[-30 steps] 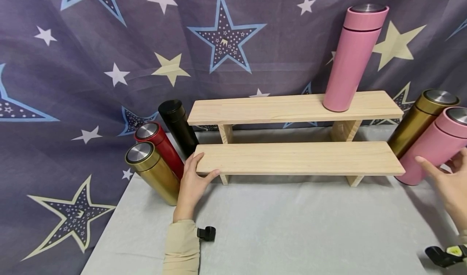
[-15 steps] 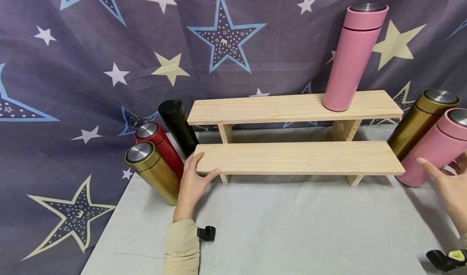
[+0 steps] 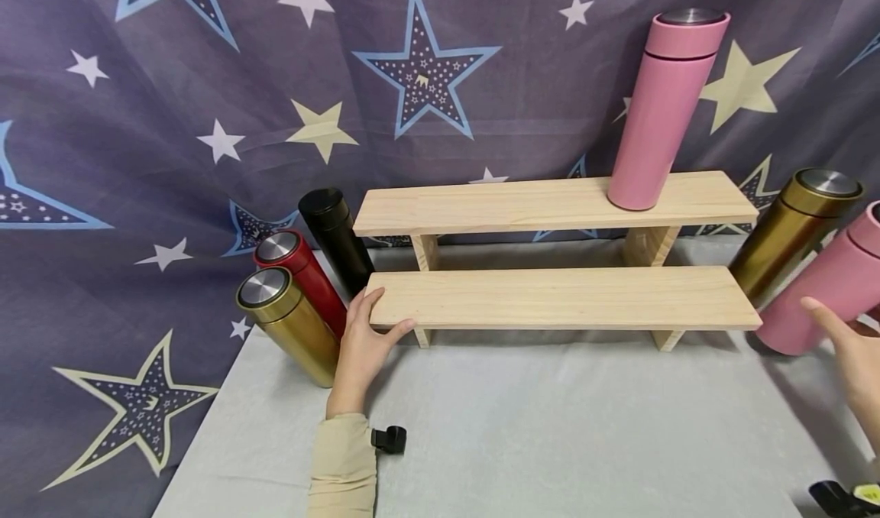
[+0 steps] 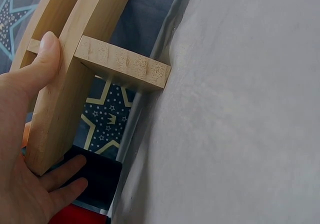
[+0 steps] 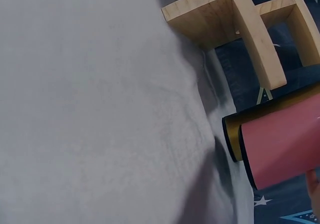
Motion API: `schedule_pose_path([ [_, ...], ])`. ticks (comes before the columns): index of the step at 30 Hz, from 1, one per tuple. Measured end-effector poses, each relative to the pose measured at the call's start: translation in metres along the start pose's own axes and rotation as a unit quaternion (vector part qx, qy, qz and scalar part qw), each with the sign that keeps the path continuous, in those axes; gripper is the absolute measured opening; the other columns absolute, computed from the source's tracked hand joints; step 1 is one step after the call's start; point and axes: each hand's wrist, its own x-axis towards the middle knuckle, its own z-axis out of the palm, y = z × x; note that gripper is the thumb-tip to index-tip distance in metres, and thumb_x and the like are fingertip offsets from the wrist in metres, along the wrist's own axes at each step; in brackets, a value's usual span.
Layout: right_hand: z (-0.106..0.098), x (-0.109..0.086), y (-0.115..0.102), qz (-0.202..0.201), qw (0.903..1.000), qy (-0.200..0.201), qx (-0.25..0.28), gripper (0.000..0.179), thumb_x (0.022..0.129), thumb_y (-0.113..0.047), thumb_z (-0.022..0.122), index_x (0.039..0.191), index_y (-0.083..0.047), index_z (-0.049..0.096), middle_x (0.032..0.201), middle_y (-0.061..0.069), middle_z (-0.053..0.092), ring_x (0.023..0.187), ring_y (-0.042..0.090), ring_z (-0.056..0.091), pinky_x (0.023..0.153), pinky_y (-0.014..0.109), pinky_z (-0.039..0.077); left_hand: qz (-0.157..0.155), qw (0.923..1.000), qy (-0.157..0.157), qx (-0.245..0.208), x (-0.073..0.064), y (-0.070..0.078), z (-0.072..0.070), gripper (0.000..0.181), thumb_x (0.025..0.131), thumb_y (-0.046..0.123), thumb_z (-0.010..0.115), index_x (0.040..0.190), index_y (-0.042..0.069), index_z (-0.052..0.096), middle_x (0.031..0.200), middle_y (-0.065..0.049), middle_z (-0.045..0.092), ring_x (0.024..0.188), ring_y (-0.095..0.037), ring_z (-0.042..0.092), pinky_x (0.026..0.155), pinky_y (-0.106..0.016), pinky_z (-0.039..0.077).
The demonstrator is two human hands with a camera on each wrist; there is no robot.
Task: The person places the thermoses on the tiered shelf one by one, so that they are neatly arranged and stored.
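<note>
2 pink bottles [image 3: 821,312], 1 held in right grip [image 3: 858,365]; 2 gold bottles [image 3: 297,331].

We have room over the near bench [image 3: 550,426] and above the lower board [image 3: 564,298]. At left, a gold bottle [image 3: 302,338], red bottle [image 3: 316,283] and black bottle [image 3: 338,239] crowd us; at right, another gold bottle [image 3: 784,231] blocks the way beyond the held pink bottle [image 3: 818,296]; far, a curtain [image 3: 241,67] bars us.

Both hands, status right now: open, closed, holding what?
Left hand: closed on the left end of the lower shelf board.
Right hand: closed around the pink bottle beside the gold bottle on the right.
</note>
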Motion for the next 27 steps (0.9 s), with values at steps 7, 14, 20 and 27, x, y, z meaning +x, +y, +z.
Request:
schedule_pose_path([
  [7,0.002,-0.017,-0.022,0.002,0.9998,0.021,-0.004,0.05,0.085,-0.013,0.077,0.129,-0.027,0.058,0.107,-0.019,0.057,0.093,-0.006,0.052,0.081,0.006,0.035,-0.006,1.0,-0.004,0.001,0.0,0.001,-0.001,0.084,0.078,0.046,0.083,0.147,0.015,0.045,0.158,-0.011,0.027,0.14,-0.035,0.035,0.109,-0.053,0.034],
  [14,0.007,-0.048,-0.067,-0.022,0.9991,0.032,-0.018,0.042,0.093,-0.018,0.069,0.131,-0.029,0.055,0.105,-0.022,0.052,0.101,-0.004,0.046,0.095,0.012,0.029,-0.006,1.0,-0.006,0.0,0.0,0.001,-0.001,0.084,0.079,0.045,0.083,0.147,0.015,0.045,0.158,-0.011,0.027,0.14,-0.034,0.035,0.11,-0.052,0.033],
  [20,0.007,-0.05,-0.071,-0.078,0.9965,0.024,-0.022,0.049,0.096,-0.018,0.063,0.143,-0.023,0.049,0.114,-0.021,0.052,0.106,-0.004,0.047,0.098,0.013,0.03,-0.005,1.0,-0.004,0.001,0.0,0.001,0.0,0.084,0.079,0.044,0.083,0.147,0.014,0.045,0.157,-0.011,0.027,0.14,-0.034,0.035,0.11,-0.053,0.034],
  [27,0.006,-0.052,-0.072,-0.113,0.9931,0.024,-0.019,0.048,0.097,-0.018,0.063,0.142,-0.022,0.051,0.113,-0.022,0.052,0.103,-0.003,0.047,0.095,0.013,0.031,-0.002,1.0,-0.002,0.002,0.0,0.0,0.0,0.084,0.078,0.046,0.083,0.147,0.015,0.046,0.157,-0.011,0.027,0.14,-0.034,0.035,0.109,-0.053,0.034],
])
